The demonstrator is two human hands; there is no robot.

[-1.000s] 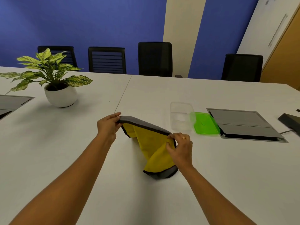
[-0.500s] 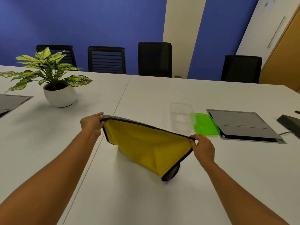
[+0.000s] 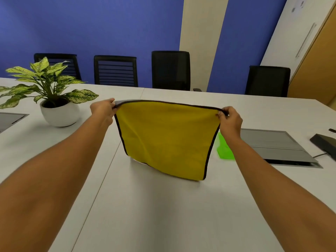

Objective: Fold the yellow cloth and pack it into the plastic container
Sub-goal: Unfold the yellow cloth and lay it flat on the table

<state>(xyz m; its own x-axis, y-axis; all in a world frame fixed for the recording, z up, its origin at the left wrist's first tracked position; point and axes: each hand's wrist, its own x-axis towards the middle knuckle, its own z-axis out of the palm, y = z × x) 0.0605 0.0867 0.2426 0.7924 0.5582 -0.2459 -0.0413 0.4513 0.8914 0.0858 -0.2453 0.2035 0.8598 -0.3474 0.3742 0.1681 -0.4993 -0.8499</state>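
The yellow cloth [image 3: 167,137], edged in black with a grey back, hangs spread flat in the air above the white table [image 3: 163,206]. My left hand [image 3: 103,111] pinches its top left corner and my right hand [image 3: 231,119] pinches its top right corner. The lower edge hangs just over the tabletop. The clear plastic container is hidden behind the cloth. Part of its green lid [image 3: 224,149] shows to the right of the cloth, below my right wrist.
A potted plant in a white bowl [image 3: 59,113] stands at the left. A grey floor-box panel [image 3: 272,146] lies in the table at the right, with a black device [image 3: 325,142] beyond it. Several black chairs [image 3: 171,70] line the far side.
Both hands have risen and moved further apart, pulling the bunched cloth up off the table and spreading it flat. The cloth now covers the container.
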